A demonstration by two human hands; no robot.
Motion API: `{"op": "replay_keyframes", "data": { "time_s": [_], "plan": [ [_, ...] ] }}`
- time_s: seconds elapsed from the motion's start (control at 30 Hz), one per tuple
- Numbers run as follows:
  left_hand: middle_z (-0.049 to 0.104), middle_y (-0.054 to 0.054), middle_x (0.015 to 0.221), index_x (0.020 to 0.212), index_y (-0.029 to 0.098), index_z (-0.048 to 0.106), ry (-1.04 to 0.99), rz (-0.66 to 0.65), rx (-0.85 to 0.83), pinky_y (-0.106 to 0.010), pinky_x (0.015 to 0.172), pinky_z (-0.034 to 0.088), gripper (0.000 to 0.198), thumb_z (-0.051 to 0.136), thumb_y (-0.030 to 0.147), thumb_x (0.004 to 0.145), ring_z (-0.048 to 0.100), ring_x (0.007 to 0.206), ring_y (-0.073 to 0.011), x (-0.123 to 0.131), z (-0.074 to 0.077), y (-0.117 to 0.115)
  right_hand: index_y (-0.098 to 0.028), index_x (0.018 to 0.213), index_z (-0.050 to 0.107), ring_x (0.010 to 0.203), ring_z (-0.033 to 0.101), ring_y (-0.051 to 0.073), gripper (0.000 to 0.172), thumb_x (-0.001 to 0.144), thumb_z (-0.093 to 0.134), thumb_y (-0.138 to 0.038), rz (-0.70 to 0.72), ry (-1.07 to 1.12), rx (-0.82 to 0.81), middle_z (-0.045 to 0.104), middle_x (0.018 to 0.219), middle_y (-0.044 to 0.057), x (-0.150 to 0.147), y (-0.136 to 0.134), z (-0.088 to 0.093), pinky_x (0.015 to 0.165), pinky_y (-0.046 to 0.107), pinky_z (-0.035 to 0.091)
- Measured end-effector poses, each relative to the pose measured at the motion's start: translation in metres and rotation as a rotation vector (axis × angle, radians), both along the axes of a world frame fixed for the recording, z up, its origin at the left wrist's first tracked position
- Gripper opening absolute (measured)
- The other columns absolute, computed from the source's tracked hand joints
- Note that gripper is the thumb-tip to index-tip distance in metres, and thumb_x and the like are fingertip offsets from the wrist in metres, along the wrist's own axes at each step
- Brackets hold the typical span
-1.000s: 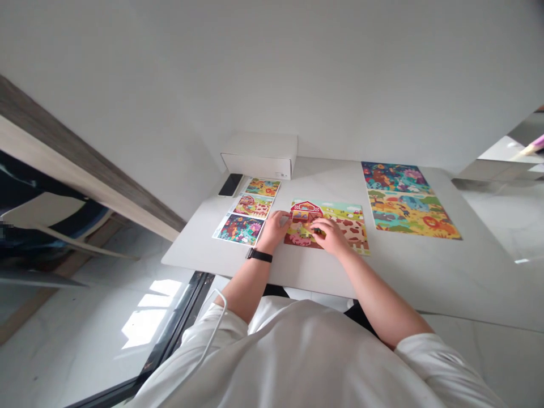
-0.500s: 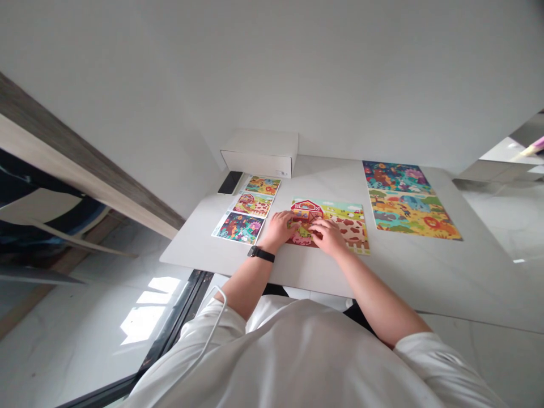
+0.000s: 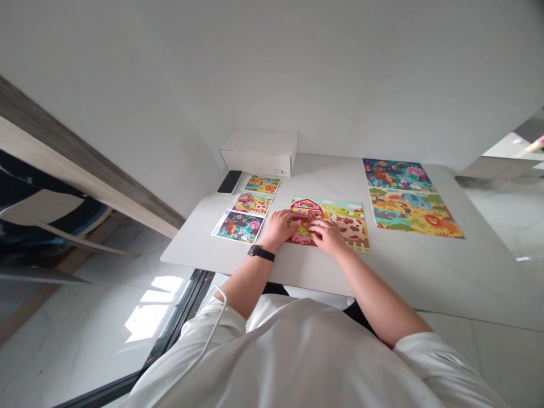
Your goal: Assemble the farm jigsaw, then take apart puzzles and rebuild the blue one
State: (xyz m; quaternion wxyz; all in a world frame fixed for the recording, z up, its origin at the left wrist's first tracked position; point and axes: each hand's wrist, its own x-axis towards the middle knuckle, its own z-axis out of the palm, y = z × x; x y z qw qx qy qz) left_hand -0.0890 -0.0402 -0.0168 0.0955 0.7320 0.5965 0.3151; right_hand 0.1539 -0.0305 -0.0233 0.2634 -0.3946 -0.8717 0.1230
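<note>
A farm jigsaw puzzle [image 3: 344, 218] with a red barn and a spotted cow lies on the white table [image 3: 425, 266] in front of me. My left hand [image 3: 279, 226], with a black watch [image 3: 260, 253] on its wrist, rests on the puzzle's left edge with fingers stretched flat. My right hand [image 3: 329, 237] lies on the puzzle's lower middle. Its fingers are curled, with the tips pressed together near the barn. What is under those fingertips is hidden.
Two larger animal puzzles [image 3: 403, 198] lie joined at the table's right. Three small picture cards [image 3: 250, 207] sit in a column left of the farm puzzle. Behind the cards are a black phone [image 3: 230, 182] and a white box [image 3: 259, 152] against the wall.
My left hand slid right onto the puzzle's left edge. My right hand shifted slightly, its fingertips staying near the barn. The view barely moved.
</note>
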Motion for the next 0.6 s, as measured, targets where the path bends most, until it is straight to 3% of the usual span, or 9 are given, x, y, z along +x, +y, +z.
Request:
{"op": "replay_keyframes", "data": {
  "time_s": [0.13, 0.33, 0.5, 0.6],
  "plan": [
    [0.074, -0.012, 0.135, 0.124, 0.022, 0.077, 0.025, -0.009, 0.027, -0.047, 0.117, 0.048, 0.03, 0.074, 0.028, 0.095, 0.068, 0.129, -0.0295, 0.001, -0.002, -0.001, -0.025, 0.114, 0.084, 0.124, 0.065, 0.032, 0.026, 0.096, 0.066, -0.018, 0.002, -0.044, 0.003, 0.076, 0.134, 0.01, 0.0, -0.003, 0.002, 0.114, 0.052, 0.049],
    [0.06, -0.013, 0.16, 0.152, 0.023, 0.064, 0.143, -0.218, 0.04, -0.052, 0.13, 0.036, 0.05, 0.061, 0.029, 0.102, 0.051, 0.152, -0.0296, 0.02, -0.004, -0.008, -0.024, 0.127, 0.081, 0.133, 0.062, 0.033, 0.034, 0.099, 0.063, -0.018, 0.065, -0.089, 0.001, 0.073, 0.14, 0.012, 0.006, -0.003, 0.001, 0.12, 0.056, 0.046],
    [0.045, -0.008, 0.174, 0.165, 0.028, 0.051, 0.31, -0.282, 0.001, -0.059, 0.136, 0.021, 0.065, 0.059, 0.05, 0.105, 0.036, 0.163, -0.0355, 0.033, -0.008, -0.018, -0.027, 0.14, 0.075, 0.143, 0.058, 0.035, 0.04, 0.101, 0.068, -0.032, 0.072, -0.13, -0.022, 0.064, 0.154, 0.014, 0.024, -0.002, 0.001, 0.123, 0.058, 0.044],
    [0.042, -0.009, 0.175, 0.166, 0.029, 0.05, 0.366, -0.298, 0.016, -0.061, 0.138, 0.012, 0.083, 0.066, 0.07, 0.096, 0.033, 0.164, -0.0391, 0.032, -0.009, -0.019, -0.028, 0.144, 0.074, 0.148, 0.054, 0.04, 0.053, 0.094, 0.08, -0.043, 0.065, -0.157, -0.045, 0.06, 0.158, 0.016, 0.048, -0.003, 0.003, 0.125, 0.062, 0.042]
  ]
}}
